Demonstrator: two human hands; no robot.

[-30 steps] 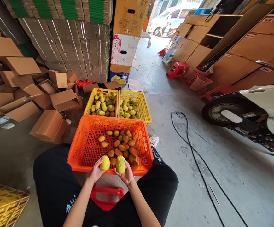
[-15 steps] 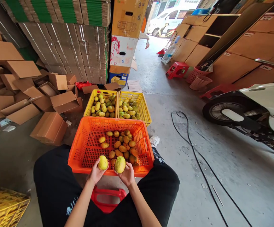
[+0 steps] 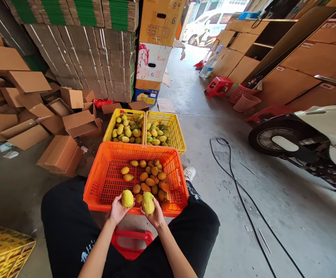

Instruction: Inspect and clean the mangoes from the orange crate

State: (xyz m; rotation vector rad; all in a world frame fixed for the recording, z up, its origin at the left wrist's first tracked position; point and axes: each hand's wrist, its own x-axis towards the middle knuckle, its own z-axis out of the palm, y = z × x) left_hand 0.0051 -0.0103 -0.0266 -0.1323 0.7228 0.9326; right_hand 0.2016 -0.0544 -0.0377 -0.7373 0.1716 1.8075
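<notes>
You held one fruit in each of your hands over the near rim of the orange crate (image 3: 98,183).

Your left hand (image 3: 116,211) gripped a round yellow fruit (image 3: 127,198). Your right hand (image 3: 156,215) gripped a longer yellow-green fruit (image 3: 148,202), its long side pointing up and away from you.

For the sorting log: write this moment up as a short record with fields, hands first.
left hand: left hand holds a round yellow fruit at the near rim of the orange crate
right hand: right hand holds a greener, larger fruit beside it
orange crate: loose pile of fruit, mostly toward its right side
beyond it: two yellow crates side by side, both with fruit
seat: red stool between the knees
floor right: black cable, scooter
</notes>
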